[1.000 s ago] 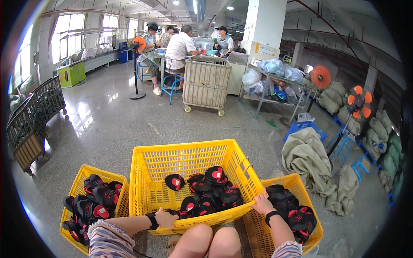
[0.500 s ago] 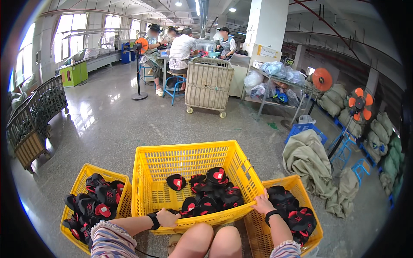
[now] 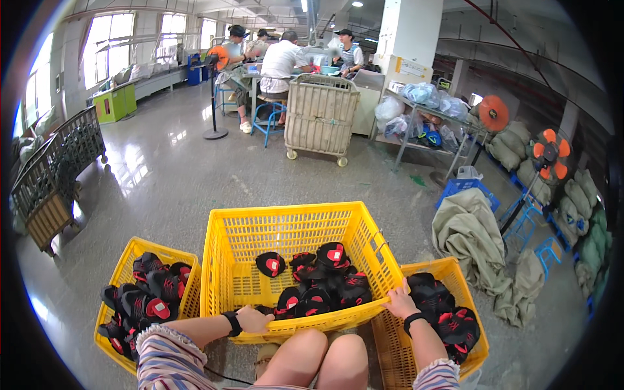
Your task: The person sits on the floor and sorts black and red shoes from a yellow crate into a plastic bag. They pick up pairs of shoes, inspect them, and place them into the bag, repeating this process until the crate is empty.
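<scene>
Before my knees a large yellow plastic crate (image 3: 273, 214) rests tilted slightly, its near side against my legs. Its perforated floor bears several black and red shoe uppers (image 3: 318, 279), heaped toward the near right. My left hand (image 3: 253, 320) is closed round the near rim, left of my knees. At the near right corner my right hand (image 3: 399, 300) grips the same crate's rim, fingers bent over the edge. Smaller yellow crates flank it: the left crate (image 3: 134, 250) and the right crate (image 3: 434, 265) both hold piles of similar uppers.
Grey-green cloth (image 3: 471, 231) lies heaped on the floor at right, by a blue crate (image 3: 465, 190) and standing fans (image 3: 550, 155). Ahead stands a wheeled cart (image 3: 322, 117), with several people seated at a table behind it. Slatted racks (image 3: 58, 175) line the left.
The whole view has shifted a little, so the crates and floor sit higher in the picture. Both hands keep their hold on the big crate's rim.
</scene>
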`<state>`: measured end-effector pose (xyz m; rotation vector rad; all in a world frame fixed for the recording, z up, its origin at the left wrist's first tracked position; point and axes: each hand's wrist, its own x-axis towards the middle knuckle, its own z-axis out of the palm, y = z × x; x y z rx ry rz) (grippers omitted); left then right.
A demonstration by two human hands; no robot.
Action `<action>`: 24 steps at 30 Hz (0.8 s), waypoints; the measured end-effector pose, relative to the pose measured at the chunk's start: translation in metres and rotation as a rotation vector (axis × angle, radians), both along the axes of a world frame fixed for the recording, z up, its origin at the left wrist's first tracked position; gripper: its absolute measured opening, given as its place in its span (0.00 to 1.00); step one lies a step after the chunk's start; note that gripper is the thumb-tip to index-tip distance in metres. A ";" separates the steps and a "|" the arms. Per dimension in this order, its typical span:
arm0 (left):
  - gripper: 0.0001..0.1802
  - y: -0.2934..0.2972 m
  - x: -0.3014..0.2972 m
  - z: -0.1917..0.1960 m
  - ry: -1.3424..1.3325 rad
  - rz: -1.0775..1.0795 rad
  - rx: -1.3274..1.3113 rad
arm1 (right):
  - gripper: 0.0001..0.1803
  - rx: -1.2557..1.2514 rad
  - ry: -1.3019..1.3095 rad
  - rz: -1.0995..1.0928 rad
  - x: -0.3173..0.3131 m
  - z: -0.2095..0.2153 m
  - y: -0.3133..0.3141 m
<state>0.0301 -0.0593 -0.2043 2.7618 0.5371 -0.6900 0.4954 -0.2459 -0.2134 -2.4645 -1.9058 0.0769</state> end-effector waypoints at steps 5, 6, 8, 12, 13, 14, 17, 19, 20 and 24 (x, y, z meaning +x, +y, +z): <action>0.23 0.017 -0.008 0.005 0.050 -0.068 -0.022 | 0.27 0.036 -0.050 0.047 -0.016 -0.001 -0.014; 0.24 0.020 -0.006 0.008 0.049 -0.067 -0.078 | 0.32 0.035 -0.189 0.098 -0.013 -0.003 -0.019; 0.22 0.036 -0.016 0.002 -0.131 -0.061 -0.291 | 0.34 0.041 -0.167 0.174 -0.021 0.014 -0.012; 0.19 0.108 0.027 -0.018 -0.082 -0.141 -0.611 | 0.33 0.217 -0.150 -0.045 0.003 0.024 0.019; 0.19 0.126 0.040 -0.020 -0.096 -0.057 -0.334 | 0.35 0.249 -0.135 -0.045 0.017 0.022 0.024; 0.25 0.142 0.053 -0.021 -0.075 0.045 -0.078 | 0.36 0.268 -0.131 -0.036 0.026 0.016 0.029; 0.26 0.177 0.102 -0.046 -0.095 0.082 0.054 | 0.29 0.187 0.003 -0.069 0.035 -0.010 0.028; 0.26 0.182 0.120 -0.074 -0.056 0.005 0.105 | 0.25 0.161 0.135 -0.102 0.030 -0.013 0.037; 0.31 0.180 0.127 -0.089 -0.037 -0.068 0.109 | 0.19 0.192 0.136 -0.088 0.028 -0.012 0.042; 0.60 0.159 0.185 -0.173 -0.100 -0.188 0.007 | 0.13 0.189 0.182 -0.122 0.026 -0.008 0.048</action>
